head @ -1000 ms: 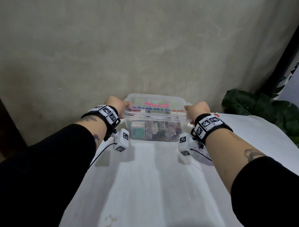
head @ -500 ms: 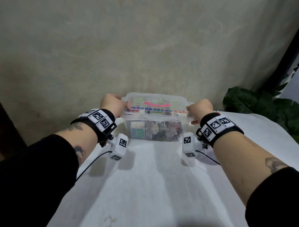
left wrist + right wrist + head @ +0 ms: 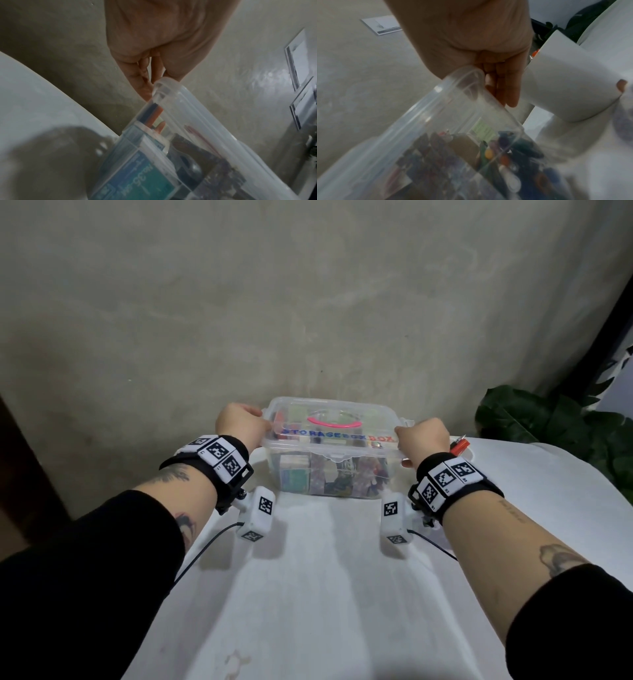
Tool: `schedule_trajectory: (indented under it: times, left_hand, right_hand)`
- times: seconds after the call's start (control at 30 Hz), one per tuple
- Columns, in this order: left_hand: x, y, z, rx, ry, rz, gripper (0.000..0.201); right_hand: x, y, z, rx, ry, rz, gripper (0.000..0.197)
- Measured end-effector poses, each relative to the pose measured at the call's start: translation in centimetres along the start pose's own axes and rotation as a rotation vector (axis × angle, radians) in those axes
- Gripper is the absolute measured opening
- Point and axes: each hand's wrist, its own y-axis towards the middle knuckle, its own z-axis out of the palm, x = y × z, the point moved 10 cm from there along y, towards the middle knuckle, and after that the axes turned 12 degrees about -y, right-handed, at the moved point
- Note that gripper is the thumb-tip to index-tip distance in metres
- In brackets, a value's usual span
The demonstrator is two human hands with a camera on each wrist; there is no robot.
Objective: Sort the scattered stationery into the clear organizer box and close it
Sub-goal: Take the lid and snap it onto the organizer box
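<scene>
- Head view: the clear organizer box point(image 3: 330, 446), lid on, stands at the table's point(image 3: 325, 594) far edge by the wall; my left hand point(image 3: 239, 422) and right hand point(image 3: 423, 434) grasp its two ends.
- Left wrist view: my fingers point(image 3: 142, 79) curl down over the lid's corner, stationery point(image 3: 140, 174) visible inside.
- Right wrist view: my fingers point(image 3: 503, 86) curl round the lid rim.

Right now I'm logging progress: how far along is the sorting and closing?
Done: stationery fills the box and the lid sits on top. In hand: left hand and right hand grip its ends. Left: whether it's latched can't be told; a red item lies outside.
</scene>
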Motion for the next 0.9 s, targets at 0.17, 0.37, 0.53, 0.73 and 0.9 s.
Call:
schedule_trajectory:
  times: [0.17,0.37,0.53,0.73,0.9]
  left_hand:
    - [-0.2,-0.8,2.1,0.125,0.231,0.038,0.028]
    - [-0.7,-0.4,3.3,0.226,0.462,0.107,0.033]
    - [-0.9,0.0,3.2,0.248,0.493,0.118,0.033]
    - [-4.3,-1.5,4.2,0.238,0.634,0.313,0.037]
    - [-4.7,-7.7,9.5,0.784,0.717,0.582,0.066]
  right_hand:
    - [0.6,-0.2,-0.1,-0.051,-0.069,-0.061,0.019]
    - [0.7,0.8,0.8,-0.004,-0.093,-0.071,0.013]
    - [1.1,0.6,1.4,0.099,-0.124,-0.105,0.03]
    - [5.4,-1.5,0.3,0.091,-0.716,-0.285,0.03]
    - [11.2,-1.0,1.3,0.261,-0.694,-0.487,0.039]
